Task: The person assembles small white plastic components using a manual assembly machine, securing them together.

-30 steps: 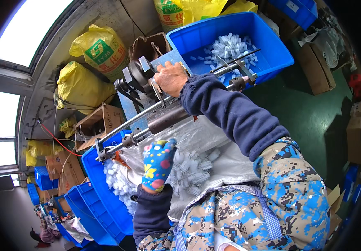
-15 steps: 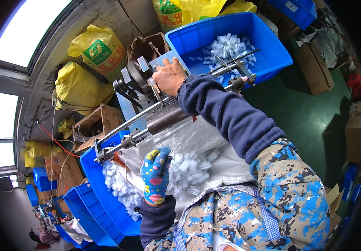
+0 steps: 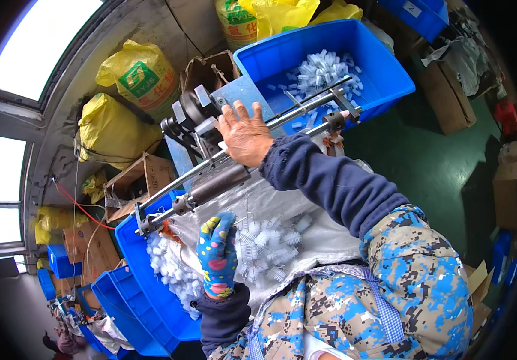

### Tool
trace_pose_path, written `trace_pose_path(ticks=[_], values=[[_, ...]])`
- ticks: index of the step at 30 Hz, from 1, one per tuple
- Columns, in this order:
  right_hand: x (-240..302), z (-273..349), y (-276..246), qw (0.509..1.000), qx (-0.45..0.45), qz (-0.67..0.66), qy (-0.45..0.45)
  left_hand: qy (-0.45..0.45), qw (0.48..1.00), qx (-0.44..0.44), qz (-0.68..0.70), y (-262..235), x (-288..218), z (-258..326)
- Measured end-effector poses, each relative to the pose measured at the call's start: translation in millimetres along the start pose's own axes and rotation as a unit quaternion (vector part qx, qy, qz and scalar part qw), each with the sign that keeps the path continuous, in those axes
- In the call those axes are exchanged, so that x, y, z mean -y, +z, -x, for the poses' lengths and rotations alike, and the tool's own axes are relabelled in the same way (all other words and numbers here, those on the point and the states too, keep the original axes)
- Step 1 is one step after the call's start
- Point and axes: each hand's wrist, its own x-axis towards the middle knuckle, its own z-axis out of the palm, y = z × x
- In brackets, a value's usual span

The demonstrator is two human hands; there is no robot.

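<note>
My right hand [image 3: 245,135], bare, lies over the metal rods of a small bench machine [image 3: 201,111], fingers stretched and somewhat spread beside its dark round head. A brown-grey cylinder [image 3: 219,185] runs along the rods just below that hand. My left hand [image 3: 217,255] wears a blue glove with coloured dots. Its fingers are curled together next to a heap of whitish translucent coiled pieces [image 3: 267,246] on a white sheet [image 3: 324,240]. What those fingers hold, if anything, is hidden. A thin wire with a small loop shows close to the fingertips.
Beyond the machine stands a blue bin [image 3: 390,90] with small translucent pieces. Another blue bin [image 3: 174,324] at the left holds more whitish pieces. Yellow sacks [image 3: 141,75] and an open wooden box [image 3: 144,177] line the wall. Cardboard boxes [image 3: 450,102] stand at the right.
My right hand has drawn back toward me, and its fingers have spread. The dark thin rod by the far bin has shifted left. My left hand has moved slightly left.
</note>
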Motion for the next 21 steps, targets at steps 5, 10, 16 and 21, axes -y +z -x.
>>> trace_pose_path(ticks=[5, 10, 16, 21], values=[[9.7, -7.8, 12.2, 1.000, -0.005, 0.021, -0.014, 0.025, 0.998, 0.024, -0.053, -9.3, 3.1, 2.4], [-37.5, 4.4, -6.7, 0.995, -0.034, 0.093, -0.029, -0.089, 0.995, 0.006, 0.046, -13.1, 21.7, 14.8], [-63.8, -24.9, -23.0, 0.983, -0.170, 0.068, 0.021, -0.033, 0.999, -0.002, 0.027, -6.5, 14.5, -0.6], [-98.0, -34.1, -34.3, 0.979, -0.091, 0.183, -0.021, -0.037, 0.999, -0.031, -0.024, -21.8, 20.9, 2.2]])
